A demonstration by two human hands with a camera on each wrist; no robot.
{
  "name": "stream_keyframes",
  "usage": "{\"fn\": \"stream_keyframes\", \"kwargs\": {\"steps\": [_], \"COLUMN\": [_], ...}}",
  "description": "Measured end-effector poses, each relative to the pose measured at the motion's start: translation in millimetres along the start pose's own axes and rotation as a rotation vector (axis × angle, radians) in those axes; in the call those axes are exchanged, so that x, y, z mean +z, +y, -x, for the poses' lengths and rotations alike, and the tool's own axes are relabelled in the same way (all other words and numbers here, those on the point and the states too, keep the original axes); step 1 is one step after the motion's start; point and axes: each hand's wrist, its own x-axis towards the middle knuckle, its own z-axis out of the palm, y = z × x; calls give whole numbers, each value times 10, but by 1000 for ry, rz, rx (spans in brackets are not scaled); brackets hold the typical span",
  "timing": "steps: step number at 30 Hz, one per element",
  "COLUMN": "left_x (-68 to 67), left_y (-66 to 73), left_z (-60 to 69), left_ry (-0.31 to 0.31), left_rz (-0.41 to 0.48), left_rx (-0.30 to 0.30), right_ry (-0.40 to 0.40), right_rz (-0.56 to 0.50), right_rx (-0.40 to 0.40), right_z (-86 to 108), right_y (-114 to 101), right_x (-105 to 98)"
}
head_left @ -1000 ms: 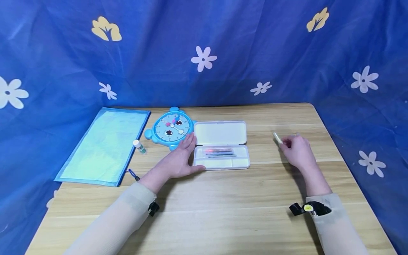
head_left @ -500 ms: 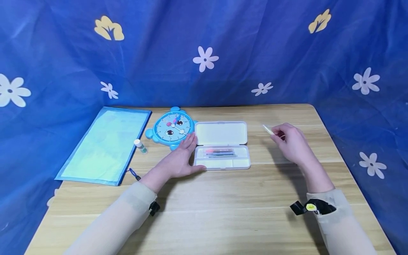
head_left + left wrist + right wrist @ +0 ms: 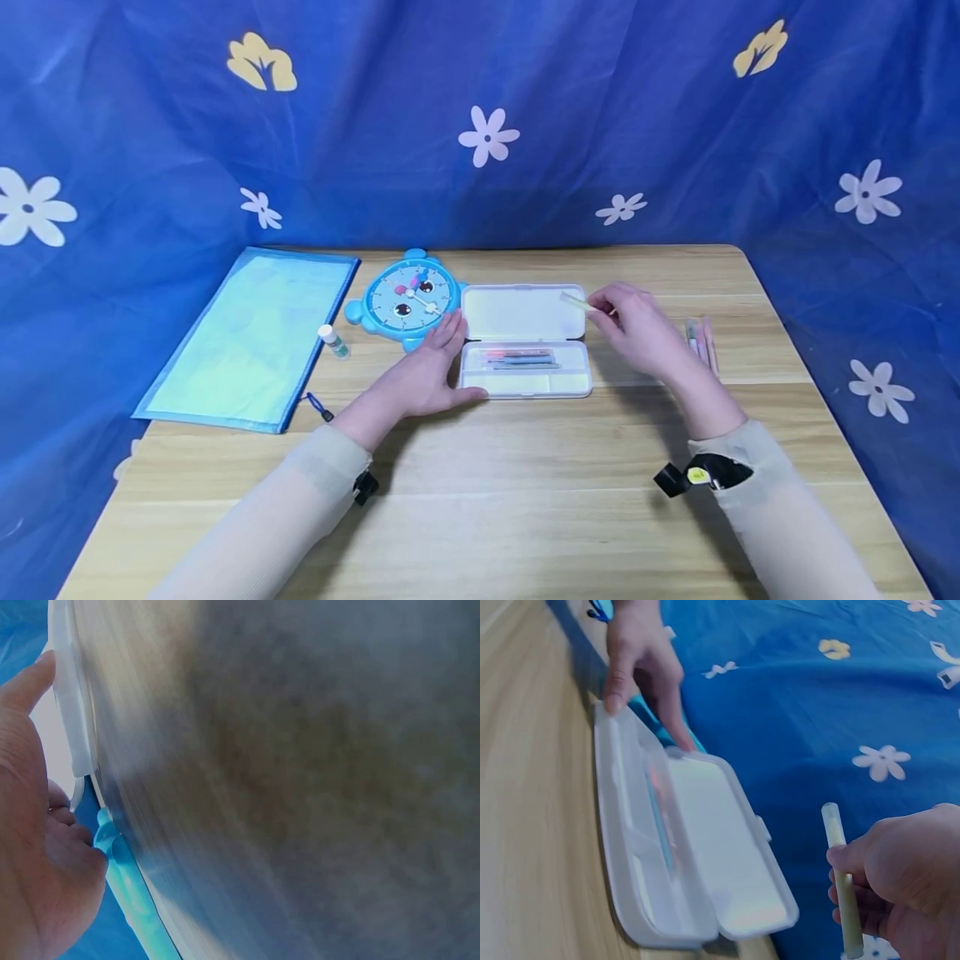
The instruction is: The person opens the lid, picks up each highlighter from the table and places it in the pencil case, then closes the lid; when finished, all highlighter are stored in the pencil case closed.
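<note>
A white pencil case (image 3: 526,395) lies with its lid (image 3: 517,312) folded back; several slim pens (image 3: 521,360) are in its long compartment. At the case's left end my left hand (image 3: 423,375) rests with fingers extended, thumb at the front corner and fingertips beside the lid. My right hand (image 3: 641,333) pinches a pale yellow, clear-ended stick (image 3: 577,302) between thumb and fingers, above the lid's right edge. In the right wrist view the stick (image 3: 846,900) stands nearly upright in my right hand (image 3: 911,877), apart from the case (image 3: 615,862).
A blue bear-shaped clock (image 3: 408,300) is left of the lid, a small white-capped bottle (image 3: 333,342) beside it. Farther left lies a blue mesh folder (image 3: 240,342), a dark-blue cord pull (image 3: 320,408) near its corner. Several pens (image 3: 702,342) lie right of my right hand.
My right hand has moved left with the stick, from the right part of the table to the lid's edge, uncovering the pens on the right. My left hand has stayed at the case.
</note>
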Motion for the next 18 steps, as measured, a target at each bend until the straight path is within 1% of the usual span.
{"fn": "stream_keyframes", "kwargs": {"steps": [4,13,18], "left_x": [3,1,6], "left_y": [-7,-10,-2], "left_z": [-1,3,9], "left_ry": [0,-12,-8], "left_rz": [0,7,11], "left_rx": [3,-6,-7], "right_ry": [-45,-159,-194], "right_rz": [5,74,109], "right_rx": [-66,-200,-266], "right_z": [-91,-257,-325], "right_y": [-83,-181,-236], "right_x": [146,531,752]}}
